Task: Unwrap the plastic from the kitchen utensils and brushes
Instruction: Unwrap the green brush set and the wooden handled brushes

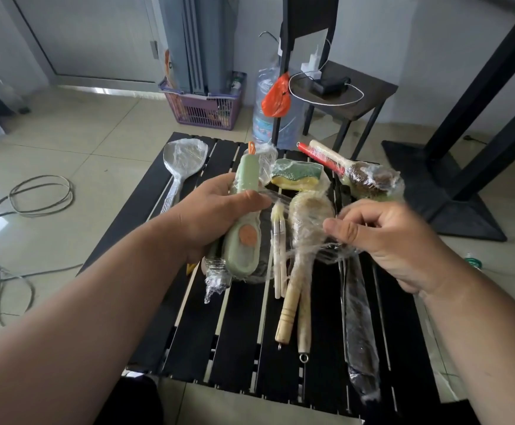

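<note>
Film (305, 216) stretched between the two hands is the weak point. At frame centre, above the black slatted tabletop (244, 357), the left hand (216, 216) grips the green dish brush (244, 240), while the right hand (381, 237) pinches the loose sheet. A sharp pull could snap the film, leaving shreds on the brush head, or drag the wrapped wooden spoons (299, 256) lying underneath it.

Pale green brush (244, 222) with orange button; green-and-yellow sponge (296, 174).
</note>
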